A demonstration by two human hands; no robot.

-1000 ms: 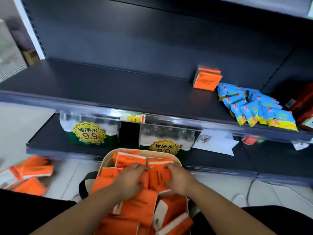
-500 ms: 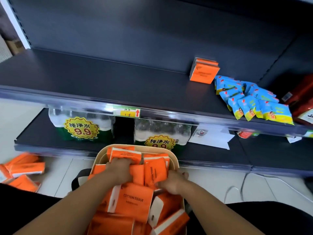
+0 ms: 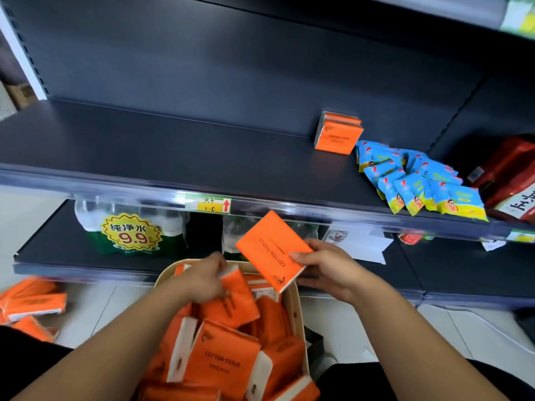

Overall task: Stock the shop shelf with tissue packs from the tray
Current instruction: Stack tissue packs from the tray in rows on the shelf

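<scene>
A beige tray point(image 3: 299, 311) in front of me holds several orange tissue packs point(image 3: 224, 360). My right hand point(image 3: 327, 267) pinches one orange pack point(image 3: 270, 253) by its near corner and holds it tilted above the tray's far rim. Inside the tray, my left hand point(image 3: 202, 280) grips another orange pack point(image 3: 234, 302). On the dark middle shelf point(image 3: 173, 151), orange packs point(image 3: 337, 134) stand stacked against the back panel at the right.
Blue snack packets point(image 3: 417, 180) lie on the shelf right of the stacked packs, with red bags point(image 3: 509, 175) beyond. Bottled water packs point(image 3: 130, 230) stand on the lower shelf. More orange packs point(image 3: 29, 302) lie on the floor at left. A price tag point(image 3: 208, 204) hangs on the shelf's front rail.
My right hand has lifted one orange pack out of the tray and up toward the shelf edge. My left hand has taken hold of another pack in the tray.
</scene>
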